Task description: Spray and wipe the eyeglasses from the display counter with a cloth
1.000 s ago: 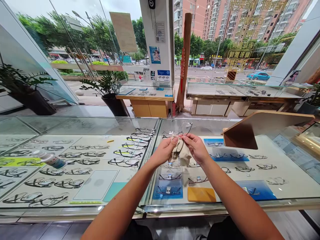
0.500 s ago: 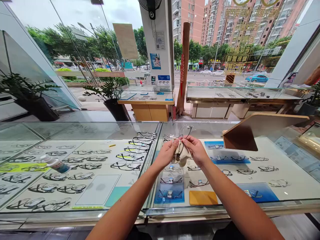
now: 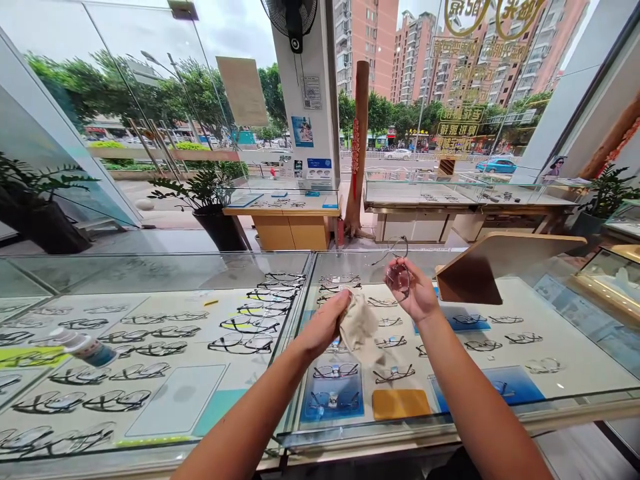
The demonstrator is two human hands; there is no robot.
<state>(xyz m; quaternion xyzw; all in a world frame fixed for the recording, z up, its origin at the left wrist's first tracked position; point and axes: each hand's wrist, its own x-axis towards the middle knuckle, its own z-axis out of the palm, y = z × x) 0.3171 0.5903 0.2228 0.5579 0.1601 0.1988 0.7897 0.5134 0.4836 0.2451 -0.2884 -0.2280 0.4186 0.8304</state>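
My left hand [image 3: 327, 323] is closed on a cream cleaning cloth [image 3: 359, 328], which hangs loosely from the fingers above the glass counter. To its right, my right hand [image 3: 419, 293] is raised, its fingers closed on a pair of eyeglasses [image 3: 399, 278]. One lens faces me against the fingers, and the rest of the thin frame sticks up above them. Cloth and eyeglasses are apart. Under both hands, through the glass top, rows of spectacle frames [image 3: 336, 371] lie in the display case [image 3: 350, 432].
A white bottle with a blue label [image 3: 85, 347] lies tilted on the left counter. An angled brown board [image 3: 470, 283] stands on the right counter. Inside the case is an orange case [image 3: 401, 404]. Potted plants [image 3: 220, 220] and a wooden post [image 3: 357, 147] stand beyond.
My hands have moved apart. The right hand has drawn the eyeglasses out of the cloth and lifted them to the right, while the cloth stays in my left hand. The view has shifted slightly.
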